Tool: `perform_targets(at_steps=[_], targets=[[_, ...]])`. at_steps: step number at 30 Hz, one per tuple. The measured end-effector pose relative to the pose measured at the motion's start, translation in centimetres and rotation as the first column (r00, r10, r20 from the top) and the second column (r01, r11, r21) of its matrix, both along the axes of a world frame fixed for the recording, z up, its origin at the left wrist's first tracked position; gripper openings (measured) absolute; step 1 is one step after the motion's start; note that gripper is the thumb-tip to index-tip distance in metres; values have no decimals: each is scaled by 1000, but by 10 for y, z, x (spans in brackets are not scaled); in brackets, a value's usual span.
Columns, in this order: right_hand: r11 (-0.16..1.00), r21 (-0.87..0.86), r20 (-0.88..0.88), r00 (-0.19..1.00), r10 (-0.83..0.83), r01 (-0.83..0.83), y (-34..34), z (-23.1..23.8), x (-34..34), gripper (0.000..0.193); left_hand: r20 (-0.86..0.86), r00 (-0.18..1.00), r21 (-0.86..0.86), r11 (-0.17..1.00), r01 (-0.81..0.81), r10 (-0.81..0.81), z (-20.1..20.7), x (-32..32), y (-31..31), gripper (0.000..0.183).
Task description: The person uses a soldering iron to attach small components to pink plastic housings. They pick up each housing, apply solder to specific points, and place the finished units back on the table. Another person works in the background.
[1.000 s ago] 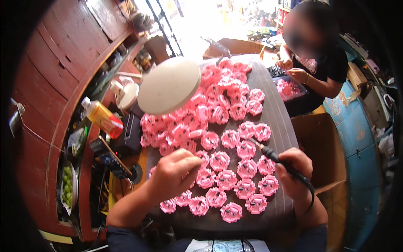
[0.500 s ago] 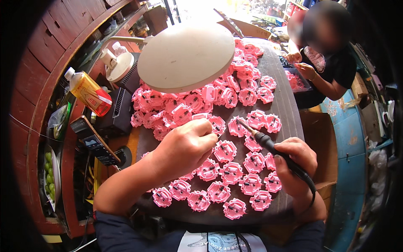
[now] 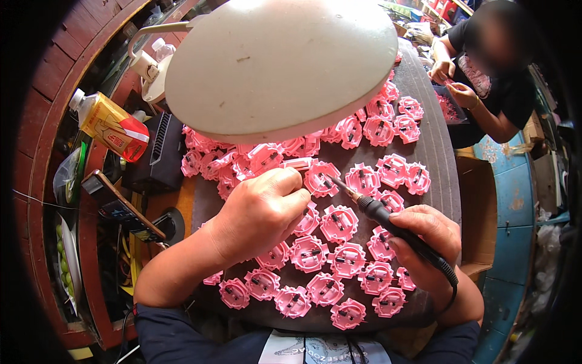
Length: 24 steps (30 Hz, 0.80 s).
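Note:
My right hand [image 3: 427,239] grips a soldering iron [image 3: 388,213] by its black handle, the cord trailing down past the wrist. Its metal tip reaches a round pink plastic part [image 3: 321,179] with small dark pieces in its middle. Just left of that part, my left hand [image 3: 267,197] is closed in a pinch, and whatever sits between its fingertips is hidden. Several similar pink parts [image 3: 339,224] lie spread out below and between both hands. Farther back, more of them form a heap [image 3: 267,156], partly covered by the lamp head.
A large pale lamp head [image 3: 279,67] hangs over the dark table mat [image 3: 433,136]. On the left stand a drink bottle [image 3: 112,126], a black box [image 3: 159,145] and a phone [image 3: 121,206]. Another person [image 3: 485,79] handles pink pieces at the far right, near an open cardboard box [image 3: 476,212].
The iron's tip has moved left, from one pink part to the part beside my left hand. My view has shifted, so the lamp head looks larger.

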State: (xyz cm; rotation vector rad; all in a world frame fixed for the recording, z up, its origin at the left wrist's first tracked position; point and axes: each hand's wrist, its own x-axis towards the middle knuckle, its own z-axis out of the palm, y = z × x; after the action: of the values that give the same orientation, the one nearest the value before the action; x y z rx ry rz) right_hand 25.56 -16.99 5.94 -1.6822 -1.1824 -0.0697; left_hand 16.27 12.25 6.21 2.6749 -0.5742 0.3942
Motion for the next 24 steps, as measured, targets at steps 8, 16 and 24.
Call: perform_targets(at_steps=[8, 16, 24], targets=[[1000, -15, 4, 1000, 14, -14, 3, -6, 4, 38, 28, 1000, -25, 1000, 7, -6, -3, 4, 3, 15], [999, -28, -50, 998, 35, -36, 5, -9, 5, 36, -38, 999, 6, 1000, -24, 25, -2, 6, 3, 16], [1000, -27, -18, 1000, 11, -11, 6, -8, 4, 36, -55, 998, -2, 999, -34, 34, -3, 8, 3, 17]])
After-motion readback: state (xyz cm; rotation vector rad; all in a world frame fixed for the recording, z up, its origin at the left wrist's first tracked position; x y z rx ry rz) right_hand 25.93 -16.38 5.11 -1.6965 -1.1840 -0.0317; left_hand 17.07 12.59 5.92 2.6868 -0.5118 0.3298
